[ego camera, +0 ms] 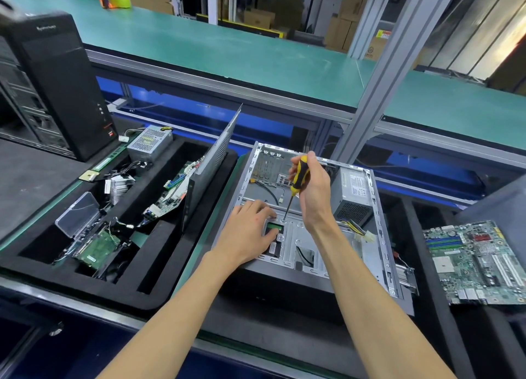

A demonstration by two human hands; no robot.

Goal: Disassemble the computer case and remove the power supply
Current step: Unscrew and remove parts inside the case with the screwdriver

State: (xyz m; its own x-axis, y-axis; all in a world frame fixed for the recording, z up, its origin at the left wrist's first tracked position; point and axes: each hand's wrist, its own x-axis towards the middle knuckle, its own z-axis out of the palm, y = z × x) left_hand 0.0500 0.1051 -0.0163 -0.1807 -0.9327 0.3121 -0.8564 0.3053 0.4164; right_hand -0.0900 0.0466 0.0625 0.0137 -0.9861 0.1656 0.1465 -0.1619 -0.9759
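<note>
An open grey computer case (pixel 381 236) lies on its side in the middle of the bench. Its silver power supply (pixel 353 192) sits in the far right corner, with yellow and black cables (pixel 355 227) running out of it. My right hand (pixel 311 188) grips a yellow-and-black screwdriver (pixel 299 176), held nearly upright with its tip on a screw in the case's metal bracket (pixel 284 220). My left hand (pixel 250 230) rests flat on the drive bay, fingers spread over a dark drive with a green board (pixel 274 227).
A black foam tray (pixel 159 270) at left holds removed parts: another power supply (pixel 149 142), a motherboard (pixel 170 196), a hard drive (pixel 96 250). A grey side panel (pixel 213 156) leans there. A black tower (pixel 57 82) stands far left. A motherboard (pixel 478 262) lies at right.
</note>
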